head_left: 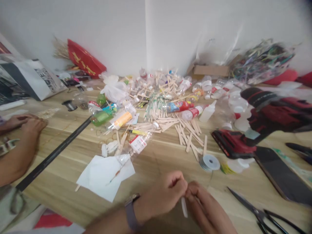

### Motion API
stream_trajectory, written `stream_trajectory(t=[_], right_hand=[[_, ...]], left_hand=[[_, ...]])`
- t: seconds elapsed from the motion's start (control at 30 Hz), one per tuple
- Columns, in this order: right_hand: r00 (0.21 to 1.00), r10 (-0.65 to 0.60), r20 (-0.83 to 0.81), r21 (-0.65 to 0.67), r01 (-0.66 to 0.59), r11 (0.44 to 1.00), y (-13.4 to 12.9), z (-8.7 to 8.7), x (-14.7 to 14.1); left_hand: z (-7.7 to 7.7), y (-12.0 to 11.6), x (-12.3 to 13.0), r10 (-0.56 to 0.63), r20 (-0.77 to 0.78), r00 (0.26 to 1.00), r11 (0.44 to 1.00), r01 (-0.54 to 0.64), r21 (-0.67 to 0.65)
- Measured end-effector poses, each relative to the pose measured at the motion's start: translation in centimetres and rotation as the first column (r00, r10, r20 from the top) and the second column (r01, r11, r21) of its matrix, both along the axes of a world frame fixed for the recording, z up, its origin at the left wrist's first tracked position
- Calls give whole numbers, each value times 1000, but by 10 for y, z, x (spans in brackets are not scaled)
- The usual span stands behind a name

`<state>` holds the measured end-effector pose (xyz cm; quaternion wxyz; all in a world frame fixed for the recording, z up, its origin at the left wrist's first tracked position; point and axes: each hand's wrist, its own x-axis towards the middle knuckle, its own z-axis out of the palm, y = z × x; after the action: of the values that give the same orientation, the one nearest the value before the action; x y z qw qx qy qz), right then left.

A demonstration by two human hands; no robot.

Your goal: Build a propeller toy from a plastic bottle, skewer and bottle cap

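Observation:
Low in the head view, my left hand [168, 191], with a watch on its wrist, is closed in a pinch. My right hand [203, 203] touches it from the right, its fingers also closed. A small white strip [184, 207] hangs down between the two hands, its upper end hidden at the left fingertips. What my right fingers pinch is too small and blurred to name. Beyond the hands lies a spool of thin wire [210, 162]. White paper sheets [102, 177] lie to the left, and black-handled scissors [255, 209] to the right.
Wooden sticks [190, 135] and plastic bottles [122, 118] cover the table's middle. On the right are a red cordless drill [270, 117] and a dark phone [282, 175]. A black bar [58, 151] runs diagonally at left, beside another person's hands [31, 125]. A cardboard box [211, 69] stands behind.

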<state>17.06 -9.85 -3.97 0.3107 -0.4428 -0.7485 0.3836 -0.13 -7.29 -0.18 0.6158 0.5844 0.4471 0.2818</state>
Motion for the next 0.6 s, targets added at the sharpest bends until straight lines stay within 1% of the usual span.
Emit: stream_trajectory(t=[0.13,0.27,0.33,0.4,0.47,0.5,0.53,0.57,0.6], right_hand=[[999,-31,-13,12,31,999,1,6,0],[996,-78,-42,70,81,994,3,5,-2],[991,-120,-63,93,126,988,4,5,-2],[982,-177,-72,103,184,978,6,5,-1],[969,-235,-71,118,242,963,8,5,1],[963,-259,-67,129,266,955,9,5,1],[959,-278,-61,139,284,949,10,4,2],[956,-287,-55,146,292,945,10,4,2],[955,-294,-49,150,298,943,11,4,2]], left_hand=[[2,3,4,9,13,1000,999,-9,-36],[4,3,8,43,7,999,999,-43,5],[7,2,8,108,2,994,993,-108,50],[13,0,4,202,-31,979,974,-198,107],[20,0,-7,297,-106,949,943,-274,188],[23,2,-14,348,-143,927,919,-306,249],[26,5,-23,394,-201,897,888,-315,336],[29,9,-33,454,-279,846,838,-301,455],[30,15,-44,550,-337,764,751,-276,599]])
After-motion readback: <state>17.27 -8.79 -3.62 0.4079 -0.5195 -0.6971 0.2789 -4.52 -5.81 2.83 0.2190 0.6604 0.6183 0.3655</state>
